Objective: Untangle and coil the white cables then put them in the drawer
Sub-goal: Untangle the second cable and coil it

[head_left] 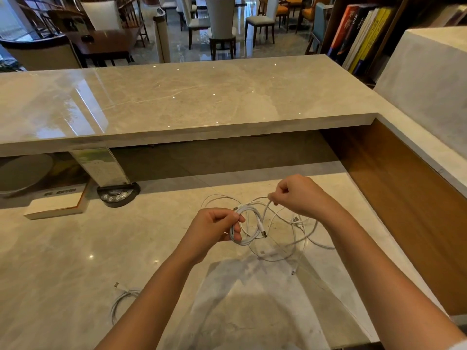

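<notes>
Both hands on white cables over the marble desk.

We see the left hand (214,227) gripping a small coil (249,227) w/ fingers curled thru it; right hand (294,195) pinches a strand just above. Loose tangle (300,238) lies on the desk (75,261) btwn the forearms & to the right; another cable (123,298) sits near the left elbow.

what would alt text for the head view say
Over a marble desk, a person's left hand holds a coiled white cable while the right hand pinches a strand from the loose tangle beside it. Another white cable lies nearer, left.
</notes>
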